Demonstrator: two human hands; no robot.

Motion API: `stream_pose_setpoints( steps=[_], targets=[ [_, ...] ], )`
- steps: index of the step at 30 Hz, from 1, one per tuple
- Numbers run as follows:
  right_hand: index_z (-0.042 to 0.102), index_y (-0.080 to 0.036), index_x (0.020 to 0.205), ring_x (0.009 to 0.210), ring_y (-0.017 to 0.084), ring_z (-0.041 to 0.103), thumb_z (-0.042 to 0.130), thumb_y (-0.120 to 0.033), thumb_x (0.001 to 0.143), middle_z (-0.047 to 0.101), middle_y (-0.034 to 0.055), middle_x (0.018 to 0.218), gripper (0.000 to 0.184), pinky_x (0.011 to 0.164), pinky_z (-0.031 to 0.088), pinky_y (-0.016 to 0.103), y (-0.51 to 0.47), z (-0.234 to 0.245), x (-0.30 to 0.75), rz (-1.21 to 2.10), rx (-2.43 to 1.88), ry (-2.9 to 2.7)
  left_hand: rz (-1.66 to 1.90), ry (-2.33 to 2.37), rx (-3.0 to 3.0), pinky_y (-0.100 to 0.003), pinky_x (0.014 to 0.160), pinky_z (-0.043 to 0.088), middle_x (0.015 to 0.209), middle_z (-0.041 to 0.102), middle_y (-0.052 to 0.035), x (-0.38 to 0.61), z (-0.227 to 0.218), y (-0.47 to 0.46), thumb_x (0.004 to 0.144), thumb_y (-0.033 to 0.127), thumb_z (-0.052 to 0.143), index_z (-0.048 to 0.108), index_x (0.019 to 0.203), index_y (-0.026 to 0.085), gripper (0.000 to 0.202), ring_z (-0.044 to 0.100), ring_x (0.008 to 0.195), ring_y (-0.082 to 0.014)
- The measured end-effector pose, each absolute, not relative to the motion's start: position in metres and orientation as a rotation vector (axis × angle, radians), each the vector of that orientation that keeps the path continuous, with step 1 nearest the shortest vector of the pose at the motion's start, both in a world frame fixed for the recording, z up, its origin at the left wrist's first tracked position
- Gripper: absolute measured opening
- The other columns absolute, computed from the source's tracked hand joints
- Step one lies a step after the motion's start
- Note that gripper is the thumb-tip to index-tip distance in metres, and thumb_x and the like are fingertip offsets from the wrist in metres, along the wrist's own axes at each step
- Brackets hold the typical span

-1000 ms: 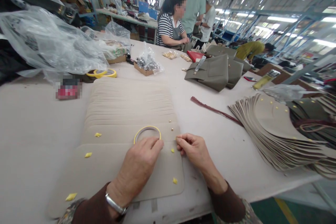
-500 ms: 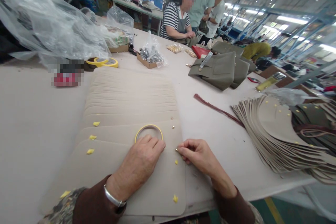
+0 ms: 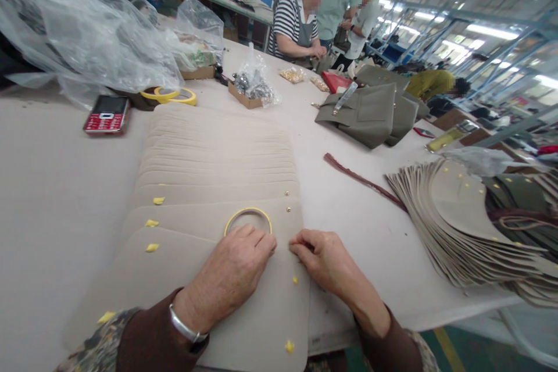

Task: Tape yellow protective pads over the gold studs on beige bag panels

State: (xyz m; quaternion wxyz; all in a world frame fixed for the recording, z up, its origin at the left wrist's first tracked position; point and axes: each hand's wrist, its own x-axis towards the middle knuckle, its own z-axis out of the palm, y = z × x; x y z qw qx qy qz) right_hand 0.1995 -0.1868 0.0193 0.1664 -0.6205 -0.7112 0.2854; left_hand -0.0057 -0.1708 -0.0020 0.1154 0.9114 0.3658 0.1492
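My left hand (image 3: 242,270) is closed around the near side of a roll of yellow tape (image 3: 248,210) and rests on the top beige panel (image 3: 244,325). That panel lies on a fanned stack of similar panels (image 3: 218,151). Thumb and fingers of my right hand (image 3: 325,256) pinch together at the panel's right edge; they cover the spot where a small metal stud showed before. Two gold-coloured studs (image 3: 288,201) sit on the panels just behind. Small yellow tape pieces (image 3: 152,247) mark the panels' left and right sides.
On the left lie a red phone (image 3: 107,116), yellow tape rolls (image 3: 187,97) and plastic bags (image 3: 100,35). A small box of metal parts (image 3: 248,93) stands behind the stack. Olive bags (image 3: 361,113), a brown strip (image 3: 361,180) and more fanned panels (image 3: 440,215) are at right. Co-workers (image 3: 300,11) are beyond.
My right fingertips have shifted slightly left and up, and now hide the metal stud. The left hand keeps its place with the tape roll. The near panel has shifted slightly.
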Motion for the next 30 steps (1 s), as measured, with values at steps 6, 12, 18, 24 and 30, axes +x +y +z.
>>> stream_pose_setpoints(
  steps=[6,12,18,24,30],
  targets=[
    [0.064,-0.019,0.096,0.043,0.012,0.052,0.06,-0.028,0.084,0.057,-0.0061,0.051,0.016,0.046,0.038,0.021,-0.191,0.011,0.212,0.991,-1.827,-1.7,0.422,1.077,2.686,-0.036,0.068,0.036,0.08,0.054,-0.0022,-0.006,-0.004,-0.172,0.092,0.011,0.044,0.051,0.084,0.02,0.014,0.046,0.075,-0.022],
    [0.069,-0.018,0.08,0.065,0.015,0.062,0.059,-0.023,0.086,0.069,0.0026,0.071,0.013,0.062,0.047,0.025,-0.209,0.007,0.215,0.796,-1.703,-1.801,0.443,1.1,2.68,-0.035,0.069,0.037,0.082,0.055,-0.0024,-0.007,-0.004,-0.173,0.093,0.013,0.043,0.052,0.084,0.02,0.014,0.047,0.076,-0.0213],
    [0.071,-0.018,0.082,0.07,0.017,0.065,0.056,-0.017,0.088,0.071,0.0052,0.077,0.016,0.068,0.046,0.027,-0.207,0.005,0.193,0.503,-1.745,-2.007,0.49,1.089,2.643,-0.034,0.068,0.041,0.078,0.056,-0.002,-0.006,-0.004,-0.171,0.094,0.015,0.04,0.053,0.084,0.02,0.018,0.051,0.074,-0.0201],
    [0.07,-0.017,0.073,0.062,0.015,0.062,0.061,-0.017,0.084,0.07,0.0022,0.069,0.015,0.061,0.044,0.024,-0.196,0.012,0.195,0.629,-1.799,-1.996,0.836,1.033,2.542,-0.027,0.071,0.051,0.082,0.066,-0.0029,-0.013,-0.004,-0.168,0.096,0.014,0.038,0.057,0.101,0.019,0.02,0.063,0.078,-0.0155],
    [0.073,-0.019,0.078,0.06,0.014,0.061,0.061,-0.018,0.083,0.069,0.0,0.067,0.013,0.058,0.045,0.022,-0.197,0.029,0.199,0.77,-1.523,-1.986,1.112,0.95,2.482,-0.019,0.069,0.055,0.094,0.073,-0.0029,-0.018,0.009,-0.169,0.097,0.023,0.045,0.05,0.122,0.02,0.026,0.07,0.076,-0.0121]
  ],
)
